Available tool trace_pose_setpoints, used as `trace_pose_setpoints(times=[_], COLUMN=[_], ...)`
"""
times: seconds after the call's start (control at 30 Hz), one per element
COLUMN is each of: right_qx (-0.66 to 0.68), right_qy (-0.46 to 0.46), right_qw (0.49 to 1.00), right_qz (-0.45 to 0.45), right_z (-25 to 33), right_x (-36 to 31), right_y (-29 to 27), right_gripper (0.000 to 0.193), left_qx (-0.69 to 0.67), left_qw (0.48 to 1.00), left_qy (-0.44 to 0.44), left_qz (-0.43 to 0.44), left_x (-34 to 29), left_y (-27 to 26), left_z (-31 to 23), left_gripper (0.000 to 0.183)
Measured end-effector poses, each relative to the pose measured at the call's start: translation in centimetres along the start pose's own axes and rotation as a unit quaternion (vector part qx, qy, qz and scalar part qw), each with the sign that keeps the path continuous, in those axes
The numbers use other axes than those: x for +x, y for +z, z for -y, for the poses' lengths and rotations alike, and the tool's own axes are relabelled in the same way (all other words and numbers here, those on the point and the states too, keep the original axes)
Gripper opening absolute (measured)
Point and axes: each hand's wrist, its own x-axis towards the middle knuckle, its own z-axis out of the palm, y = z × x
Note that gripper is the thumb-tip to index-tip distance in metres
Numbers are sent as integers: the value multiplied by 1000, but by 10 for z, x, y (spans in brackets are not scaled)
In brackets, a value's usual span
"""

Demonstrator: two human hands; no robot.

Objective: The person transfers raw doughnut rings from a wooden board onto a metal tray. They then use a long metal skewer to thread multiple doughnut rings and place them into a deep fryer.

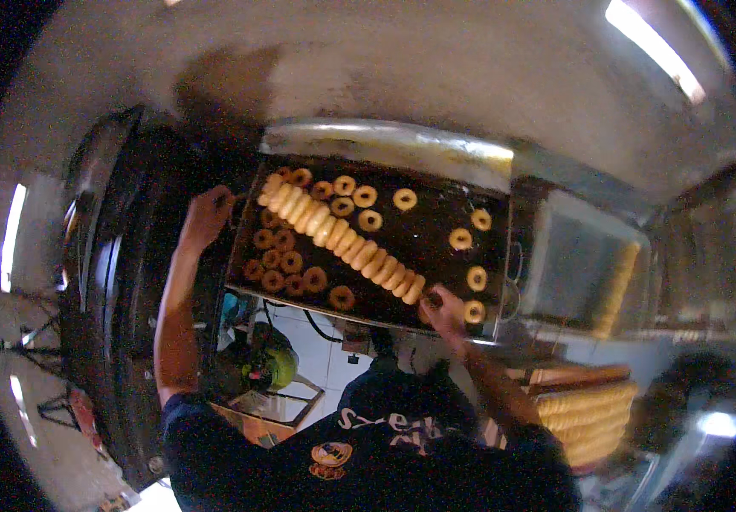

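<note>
A long row of pale golden ring doughnuts, packed face to face, runs slantwise across the dark fryer pan. My right hand is closed at the near right end of this row; anything running through the rings is hidden. Beyond the pan's left edge, my left hand is curled closed, apart from the row. What its fingers hold, if anything, is not clear. Several loose browned doughnuts lie in the pan left of the row. Paler ones are scattered behind it and along the right side.
A metal splash guard rises behind the pan. On the right stands a pale-framed tray or case. Stacked rows of doughnuts lie at the lower right. A green gas cylinder sits below the pan. Dark equipment stands on the left.
</note>
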Motion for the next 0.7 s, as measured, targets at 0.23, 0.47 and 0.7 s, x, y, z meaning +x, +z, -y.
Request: trace_pose_setpoints(times=[0.23,0.47,0.7], right_qx=[87,230,85], right_qy=[116,181,273], right_qw=[989,944,867], right_qz=[23,-154,-407], right_z=[22,-57,-119], right_x=[-36,-128,-147], right_y=[-25,-104,-205], right_gripper=[28,22,26], left_qx=[32,-195,-295], left_qw=[999,961,925], left_qy=[30,176,234], left_qz=[-28,-85,-50], left_x=[-9,32,-31], left_y=[101,222,251], left_z=[-28,-231,-454], left_gripper=[23,21,24])
